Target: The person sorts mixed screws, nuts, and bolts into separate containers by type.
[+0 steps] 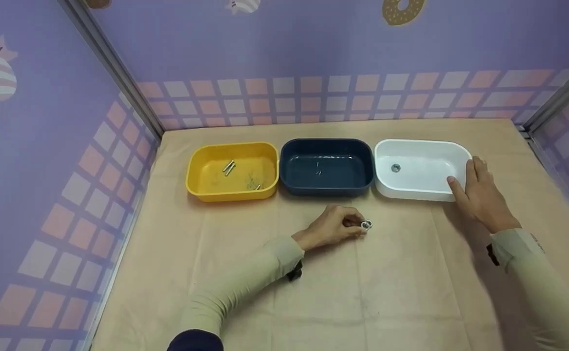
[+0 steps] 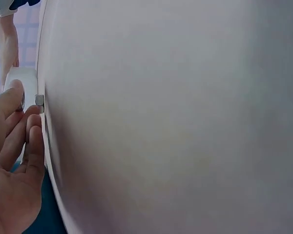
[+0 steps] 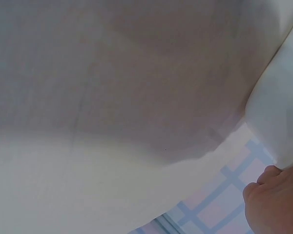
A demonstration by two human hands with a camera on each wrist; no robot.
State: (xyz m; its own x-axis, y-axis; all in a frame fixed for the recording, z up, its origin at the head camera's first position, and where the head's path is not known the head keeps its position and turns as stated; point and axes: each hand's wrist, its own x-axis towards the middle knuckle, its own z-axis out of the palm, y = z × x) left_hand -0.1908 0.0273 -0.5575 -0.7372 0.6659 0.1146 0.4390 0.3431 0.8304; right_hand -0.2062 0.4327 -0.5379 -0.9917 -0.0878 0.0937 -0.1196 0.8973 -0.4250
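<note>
My left hand [image 1: 332,227] is over the cloth, in front of the gap between the blue and white boxes. Its thumb and fingers pinch a small metal nut [image 1: 365,225], mostly covered by the thumb in the left wrist view. Just beyond the fingertips, a second nut [image 2: 39,100] sits on the cloth. My right hand [image 1: 486,202] rests against the right end of the white box [image 1: 411,191], fingers straight along its outside and thumb at the front rim. One nut [image 1: 396,167] lies inside that box. The right wrist view catches only part of this hand [image 3: 278,202].
Left of the white box stand a dark blue box [image 1: 325,189] and a yellow box [image 1: 230,196], side by side. Several screws [image 1: 229,167] lie in the yellow one. A beige cloth [image 1: 313,292] covers the table; patterned panels [image 1: 304,48] enclose its back and sides.
</note>
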